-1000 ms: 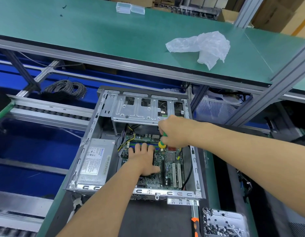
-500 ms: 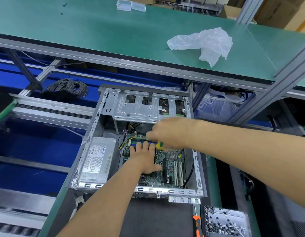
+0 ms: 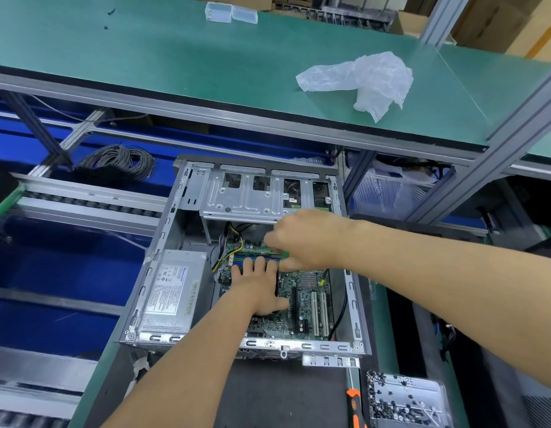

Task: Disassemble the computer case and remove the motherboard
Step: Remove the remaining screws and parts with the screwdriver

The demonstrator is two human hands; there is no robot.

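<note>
Now, with the left hand (image 3: 261, 288) flat on the board (image 3: 305, 304) inside the case (image 3: 163, 273), the right hand (image 3: 308, 239), curled round a blurred green-handled tool, should drive squarely into its screw.

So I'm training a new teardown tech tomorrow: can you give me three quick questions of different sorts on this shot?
1. True or false: the left hand lies flat on the green motherboard inside the open grey metal computer case.
2. Which sits in the case's left part? A) silver boxed power supply B) crumpled clear plastic bag C) coil of grey cable
3. Fill in: the clear tray of small screws lies to the case's near ____ .

Key: 1 true; 2 A; 3 right.
</note>
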